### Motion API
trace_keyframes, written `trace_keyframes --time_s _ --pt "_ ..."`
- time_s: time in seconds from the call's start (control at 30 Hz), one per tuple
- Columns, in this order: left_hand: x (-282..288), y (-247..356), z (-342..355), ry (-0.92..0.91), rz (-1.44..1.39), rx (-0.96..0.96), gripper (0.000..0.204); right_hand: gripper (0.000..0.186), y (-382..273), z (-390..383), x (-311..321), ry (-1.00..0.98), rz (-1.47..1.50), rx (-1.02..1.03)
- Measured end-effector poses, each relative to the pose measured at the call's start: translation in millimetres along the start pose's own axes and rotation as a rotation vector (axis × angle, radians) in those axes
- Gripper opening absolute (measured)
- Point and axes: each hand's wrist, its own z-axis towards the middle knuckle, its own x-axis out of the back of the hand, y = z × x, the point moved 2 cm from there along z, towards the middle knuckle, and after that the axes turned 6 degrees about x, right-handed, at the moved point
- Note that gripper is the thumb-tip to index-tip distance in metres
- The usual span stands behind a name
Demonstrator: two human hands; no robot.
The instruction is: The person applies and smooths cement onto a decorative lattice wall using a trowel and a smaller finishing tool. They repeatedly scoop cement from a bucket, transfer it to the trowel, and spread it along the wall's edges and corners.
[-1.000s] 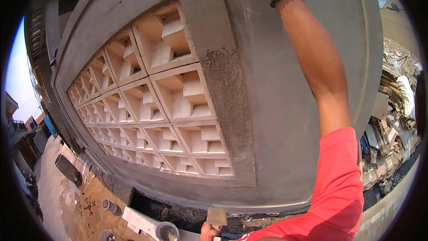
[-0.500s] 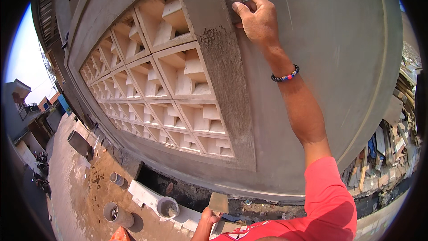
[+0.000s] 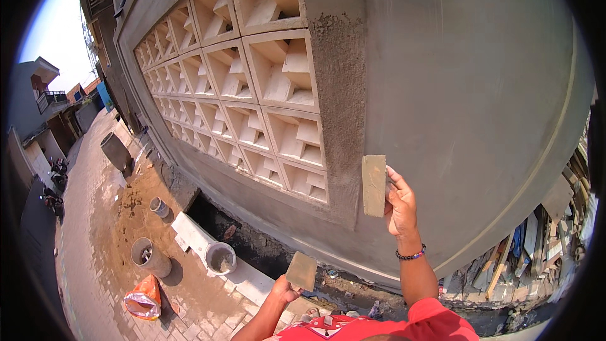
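Note:
My right hand (image 3: 401, 207) grips a flat rectangular float (image 3: 374, 185) by its back edge. The float's greyish, mortar-smeared face is turned toward me, close to the lower part of the rough plaster band (image 3: 341, 82). Beside that band, the grey wall (image 3: 467, 82) looks smooth. Low in front of my body, my left hand (image 3: 284, 290) is closed around a small flat mortar board (image 3: 302, 271), which is tilted. The board's handle is hidden. To the left of the band sit rows of pale ventilation blocks (image 3: 282, 112), recessed within a grey frame.
A dark ditch (image 3: 252, 247) runs along the wall's foot. Beside it stand a bucket of grey mix (image 3: 209, 259), a larger bucket (image 3: 161, 266) and a small pail (image 3: 160, 207). An orange sack (image 3: 144, 298) lies on the paving. Scrap wood (image 3: 505, 259) is piled at right.
My right hand has come down from the upper wall with the float, turning its face toward me. My left hand and board have shifted slightly left and up. The view has moved too.

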Motion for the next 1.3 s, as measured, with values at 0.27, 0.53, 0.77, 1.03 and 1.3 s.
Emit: trace_keyframes --time_s 0.27,0.53,0.77,1.03,1.3 --pt "-44.4 4.9 -39.1 -0.286 -0.162 -0.095 0.029 0.055 38.8 -43.4 5.5 -0.099 0.380 -0.375" --pt "-72.1 28.7 -69.4 -0.509 -0.369 -0.143 0.033 0.067 69.8 -65.2 -59.7 -0.188 0.035 -0.273" --pt "-68.4 58.8 -76.3 -0.530 -0.414 -0.145 0.031 0.057 109.5 -74.4 -98.5 -0.232 -0.332 -0.138" --pt "-43.9 88.8 -69.4 -0.549 -0.387 -0.138 0.032 0.050 151.6 -89.4 -126.2 -0.269 -0.532 -0.068" --pt "-38.2 114.2 -75.6 -0.397 -0.254 -0.180 0.031 0.041 177.1 -106.0 -141.1 -0.403 -0.900 0.129"
